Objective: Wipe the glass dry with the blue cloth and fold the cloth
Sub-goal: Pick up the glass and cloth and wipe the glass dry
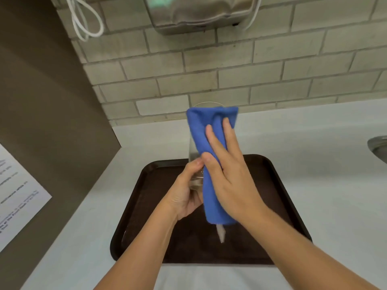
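Observation:
A tall clear glass [193, 151] is held in the air above a dark brown tray [278, 185], tilted away from me. My left hand [184, 191] grips its base from the left. The blue cloth [209, 139] is draped over the glass's right side, from the rim down past the base. My right hand [228, 172] presses the cloth flat against the glass with fingers spread. A small white tag [221, 233] hangs from the cloth's lower end. Most of the glass is hidden by the cloth.
The tray lies on a white counter [324, 143] against a grey tiled wall [230, 70]. A metal sink rim [379, 145] shows at the right edge. A brown partition [48, 114] with a printed sheet [14, 193] stands left. A metal dispenser [201, 13] hangs above.

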Demonstrator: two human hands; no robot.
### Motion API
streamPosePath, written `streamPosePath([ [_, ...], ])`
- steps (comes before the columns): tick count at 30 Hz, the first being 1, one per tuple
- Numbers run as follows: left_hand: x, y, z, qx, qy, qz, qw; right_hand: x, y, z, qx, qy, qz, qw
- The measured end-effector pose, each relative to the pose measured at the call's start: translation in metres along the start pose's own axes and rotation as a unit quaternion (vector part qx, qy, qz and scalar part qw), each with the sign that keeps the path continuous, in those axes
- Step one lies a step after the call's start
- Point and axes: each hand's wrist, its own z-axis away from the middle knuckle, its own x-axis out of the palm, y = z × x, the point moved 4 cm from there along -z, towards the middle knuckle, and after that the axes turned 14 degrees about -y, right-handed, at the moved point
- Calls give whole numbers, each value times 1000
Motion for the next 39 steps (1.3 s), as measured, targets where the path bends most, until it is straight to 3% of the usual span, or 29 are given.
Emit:
streamPosePath([
  [3,0,-1,-3,9,4,7,1000,-19,6,-34,-3,-24,71,997],
  [8,-4,-1,-2,-12,41,-48,998,-30,19,-55,4,11,11,1000],
  [13,-10,3,4,-14,74,-156,985,-8,15,-14,-131,-116,146,974],
  [17,-8,2,-3,-27,115,-200,973,-35,7,-57,-127,-160,276,939],
  [20,-9,2,-5,-22,145,-212,966,-41,7,-73,-101,-131,285,944],
  [25,-13,6,-2,-5,160,-237,958,-16,6,-38,-199,-225,309,902],
  [27,-11,3,-4,-21,150,-211,966,-34,13,-58,-162,-163,274,934],
  [30,-5,2,-7,-29,136,-169,976,-54,22,-79,-69,-32,102,992],
  [33,-5,6,-7,1,111,-118,987,-27,31,-47,-76,-3,3,997],
  [36,-8,14,-2,23,94,-111,989,-10,34,-19,-165,-45,14,985],
  [39,-7,11,-2,-3,98,-77,992,-31,29,-49,-147,-27,19,989],
])
